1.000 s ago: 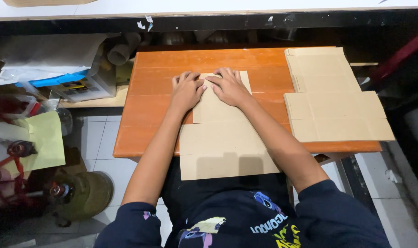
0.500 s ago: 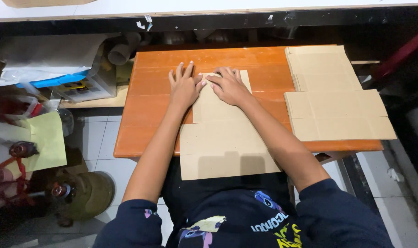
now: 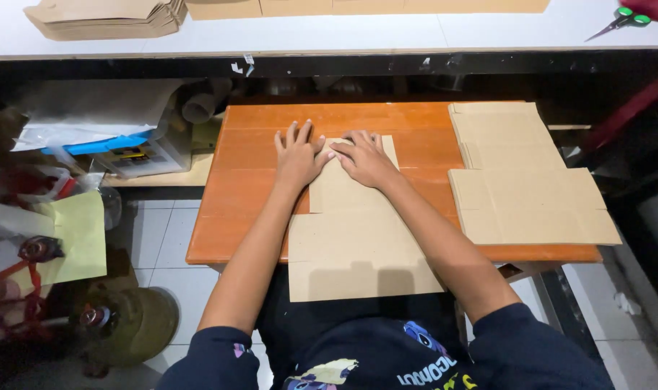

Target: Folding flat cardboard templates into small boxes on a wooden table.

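Brown cardboard box blank (image 3: pixel 358 238), light and stiff-looking, overhangs the wooden table's (image 3: pixel 249 180) near edge; left hand (image 3: pixel 298 155) and right hand (image 3: pixel 365 157) press flat, open, gripping nothing.

Tan cardboard sheet (image 3: pixel 358 245), orange-brown wooden table (image 3: pixel 242 195), green-handled scissors (image 3: pixel 621 18).

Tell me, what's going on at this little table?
A person sits at a small orange wooden table and presses both hands flat on a die-cut cardboard sheet. The left hand and right hand lie side by side on its far flap, while its near edge overhangs the table towards the lap. A stack of flat cardboard sheets lies at the table's right end.
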